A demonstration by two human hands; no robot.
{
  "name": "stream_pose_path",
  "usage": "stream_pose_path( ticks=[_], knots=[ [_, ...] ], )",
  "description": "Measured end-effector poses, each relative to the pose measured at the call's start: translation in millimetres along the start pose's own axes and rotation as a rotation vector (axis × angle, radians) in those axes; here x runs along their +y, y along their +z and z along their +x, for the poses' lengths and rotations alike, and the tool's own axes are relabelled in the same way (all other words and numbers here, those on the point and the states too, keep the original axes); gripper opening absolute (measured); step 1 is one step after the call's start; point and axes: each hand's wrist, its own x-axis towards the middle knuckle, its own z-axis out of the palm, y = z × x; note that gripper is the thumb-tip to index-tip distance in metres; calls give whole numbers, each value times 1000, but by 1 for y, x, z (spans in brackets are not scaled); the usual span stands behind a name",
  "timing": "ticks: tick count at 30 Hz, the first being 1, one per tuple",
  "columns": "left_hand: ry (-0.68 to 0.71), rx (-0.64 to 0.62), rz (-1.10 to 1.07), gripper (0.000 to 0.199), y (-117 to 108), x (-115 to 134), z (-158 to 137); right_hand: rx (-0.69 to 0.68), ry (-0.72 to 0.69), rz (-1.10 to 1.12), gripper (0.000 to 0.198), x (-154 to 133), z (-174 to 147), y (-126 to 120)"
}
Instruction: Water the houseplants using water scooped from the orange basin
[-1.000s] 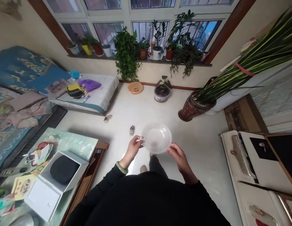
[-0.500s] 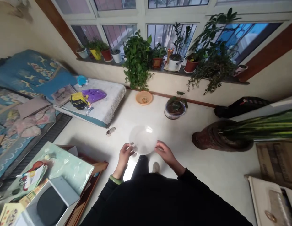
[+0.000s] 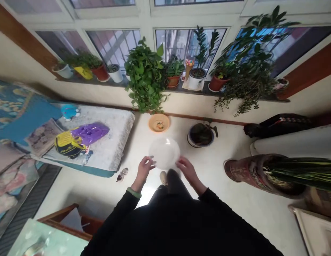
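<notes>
A person in a black top holds a round, translucent white plastic bowl (image 3: 164, 153) out over the pale floor, the left hand (image 3: 144, 168) pinching its near-left rim, the right hand (image 3: 186, 167) curled on its near-right rim (fingertips partly hidden behind the bowl). Beyond it sit an orange plastic basin (image 3: 158, 122) and a dark potted plant (image 3: 201, 134). One shoe (image 3: 163, 177) shows below; the legs blur.
</notes>
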Motion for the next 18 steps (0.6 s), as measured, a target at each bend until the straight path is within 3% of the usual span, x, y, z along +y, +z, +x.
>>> stream_pose_path(
  ticks=[4,8,13,18],
  knots=[
    [-48,-73,50,44,24,26,84,157,112,70,68,-5,65,13],
    [-109,-102,80,41,40,40,168,174,193,122,71,-5,140,33],
    [-198,-84,117,48,37,63,275,102,288,144,66,-11,237,71],
    [-309,-97,155,49,38,76,383,192,295,4,72,-6,338,112]
  ],
)
